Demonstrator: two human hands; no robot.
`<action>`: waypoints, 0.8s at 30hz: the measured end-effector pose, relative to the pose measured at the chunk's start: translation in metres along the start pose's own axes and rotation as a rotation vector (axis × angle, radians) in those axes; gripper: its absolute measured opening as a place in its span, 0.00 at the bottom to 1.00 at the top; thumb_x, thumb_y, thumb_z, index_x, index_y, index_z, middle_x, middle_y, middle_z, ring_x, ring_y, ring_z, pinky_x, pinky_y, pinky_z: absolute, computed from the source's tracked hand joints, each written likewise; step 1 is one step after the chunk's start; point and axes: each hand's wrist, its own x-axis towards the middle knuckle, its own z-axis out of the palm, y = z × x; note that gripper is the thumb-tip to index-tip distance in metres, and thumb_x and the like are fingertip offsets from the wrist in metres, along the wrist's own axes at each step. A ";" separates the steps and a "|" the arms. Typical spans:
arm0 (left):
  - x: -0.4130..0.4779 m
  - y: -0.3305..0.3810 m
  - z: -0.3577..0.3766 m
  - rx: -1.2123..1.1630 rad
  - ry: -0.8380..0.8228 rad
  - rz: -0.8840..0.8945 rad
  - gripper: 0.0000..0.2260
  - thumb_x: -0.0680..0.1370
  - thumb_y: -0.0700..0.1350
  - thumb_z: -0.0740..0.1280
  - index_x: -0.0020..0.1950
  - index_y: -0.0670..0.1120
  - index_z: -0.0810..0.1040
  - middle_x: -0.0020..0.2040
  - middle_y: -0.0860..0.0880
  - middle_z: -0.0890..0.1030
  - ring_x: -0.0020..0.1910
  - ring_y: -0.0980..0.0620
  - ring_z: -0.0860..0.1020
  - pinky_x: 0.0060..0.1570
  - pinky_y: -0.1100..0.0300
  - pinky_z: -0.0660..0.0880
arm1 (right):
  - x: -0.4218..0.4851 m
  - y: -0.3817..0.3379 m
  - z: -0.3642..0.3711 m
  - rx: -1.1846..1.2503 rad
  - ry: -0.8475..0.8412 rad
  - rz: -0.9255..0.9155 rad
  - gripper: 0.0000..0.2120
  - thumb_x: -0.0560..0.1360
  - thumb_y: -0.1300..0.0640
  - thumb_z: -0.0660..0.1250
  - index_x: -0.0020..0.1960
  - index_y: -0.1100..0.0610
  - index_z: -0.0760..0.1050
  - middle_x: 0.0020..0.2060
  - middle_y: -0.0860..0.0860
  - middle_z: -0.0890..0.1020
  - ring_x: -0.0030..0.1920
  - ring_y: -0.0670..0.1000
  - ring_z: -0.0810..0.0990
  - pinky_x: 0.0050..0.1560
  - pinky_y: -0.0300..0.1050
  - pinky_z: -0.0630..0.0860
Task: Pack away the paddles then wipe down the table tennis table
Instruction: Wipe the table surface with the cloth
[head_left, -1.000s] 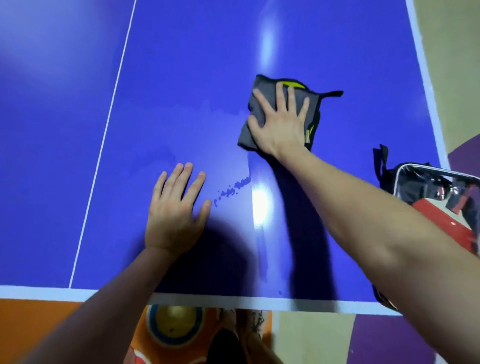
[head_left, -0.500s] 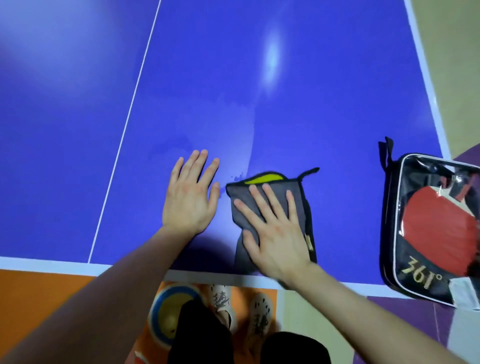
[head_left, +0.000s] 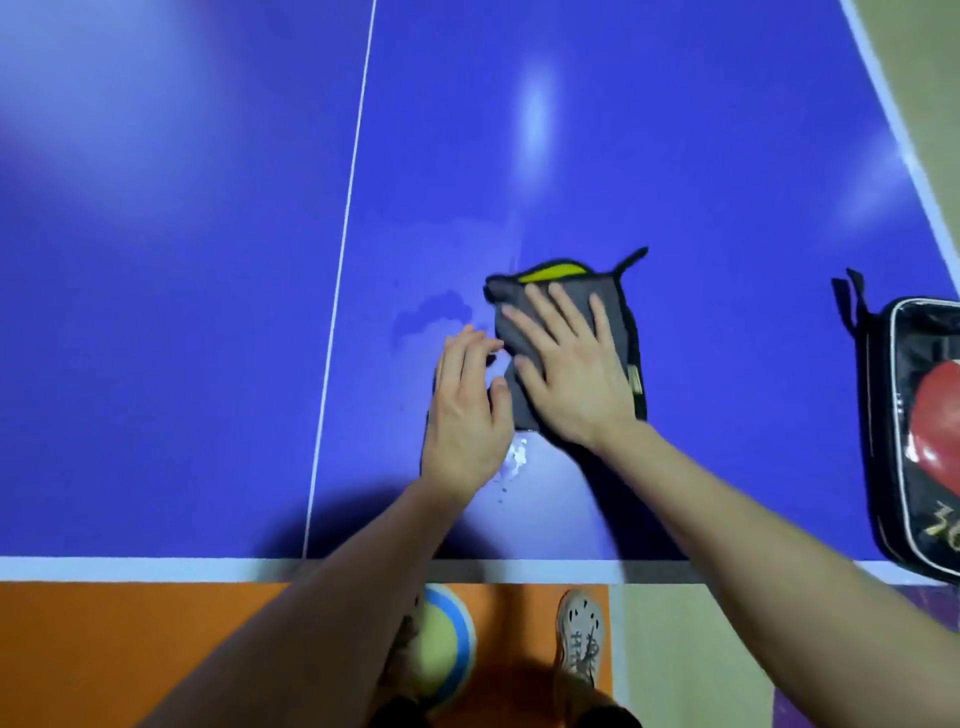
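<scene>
A grey cloth (head_left: 621, 322) with black trim and a yellow patch lies on the blue table tennis table (head_left: 675, 156), near its front edge. My right hand (head_left: 569, 371) lies flat on the cloth with fingers spread, pressing it down. My left hand (head_left: 467, 410) rests on the table right beside the cloth's left edge, its fingers slightly bent and touching that edge. At the right edge stands a black paddle case (head_left: 914, 436) with a clear front; a red paddle shows inside it. Damp smears and small droplets (head_left: 514, 460) mark the surface around my hands.
A white centre line (head_left: 340, 260) runs up the table left of my hands. The white front edge (head_left: 156, 569) lies just below my forearms. Below it are an orange floor mat, a round blue-and-yellow mark and my shoes.
My right hand dragged the cloth from far out back toward the front edge, then slightly forward again. My left hand shifted right until it touches the cloth. The view moved left, cutting off part of the case.
</scene>
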 end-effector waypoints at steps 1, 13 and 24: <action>0.003 -0.006 -0.015 0.032 -0.015 0.062 0.14 0.81 0.36 0.64 0.66 0.41 0.78 0.68 0.42 0.78 0.77 0.42 0.72 0.78 0.40 0.65 | -0.042 -0.021 0.000 0.004 -0.021 -0.062 0.30 0.86 0.44 0.55 0.87 0.46 0.62 0.88 0.49 0.57 0.89 0.53 0.50 0.86 0.68 0.49; 0.035 -0.182 -0.173 0.621 -0.135 0.181 0.26 0.85 0.55 0.60 0.79 0.44 0.72 0.80 0.43 0.70 0.82 0.40 0.64 0.81 0.38 0.57 | 0.162 -0.076 0.017 -0.013 -0.012 0.142 0.31 0.85 0.39 0.50 0.88 0.40 0.58 0.89 0.50 0.57 0.88 0.54 0.52 0.86 0.67 0.44; 0.032 -0.180 -0.170 0.564 -0.059 0.187 0.22 0.85 0.51 0.60 0.77 0.43 0.76 0.79 0.41 0.72 0.81 0.38 0.67 0.78 0.34 0.61 | -0.039 -0.197 0.023 -0.004 -0.065 -0.023 0.30 0.87 0.43 0.58 0.88 0.45 0.58 0.89 0.50 0.52 0.89 0.54 0.47 0.85 0.70 0.52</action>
